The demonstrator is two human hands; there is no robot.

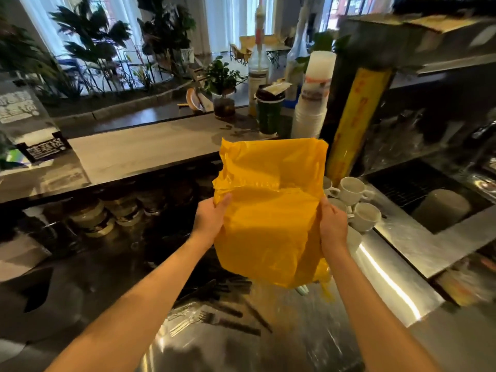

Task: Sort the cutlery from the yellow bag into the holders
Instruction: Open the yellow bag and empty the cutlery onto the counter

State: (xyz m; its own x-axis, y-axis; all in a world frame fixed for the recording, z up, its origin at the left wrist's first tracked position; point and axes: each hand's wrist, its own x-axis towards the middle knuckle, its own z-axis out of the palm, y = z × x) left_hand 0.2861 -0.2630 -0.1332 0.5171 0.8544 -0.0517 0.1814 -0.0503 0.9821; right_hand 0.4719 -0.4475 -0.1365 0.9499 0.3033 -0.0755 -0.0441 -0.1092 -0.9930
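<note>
Two hands, left hand (pixel 212 218) and right hand (pixel 332 224), are clamped on the yellow bag (pixel 268 210); emptying seems done, so forks (pixel 204 318) near below should be sorted next.

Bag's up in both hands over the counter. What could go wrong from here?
1. The bag hangs above forks already lying on the steel counter; anything left inside may drop and scatter them.
2. The right hand is close to the white cups; a swing could knock them.
3. The left hand grips only the thin plastic edge, which may slip.
</note>
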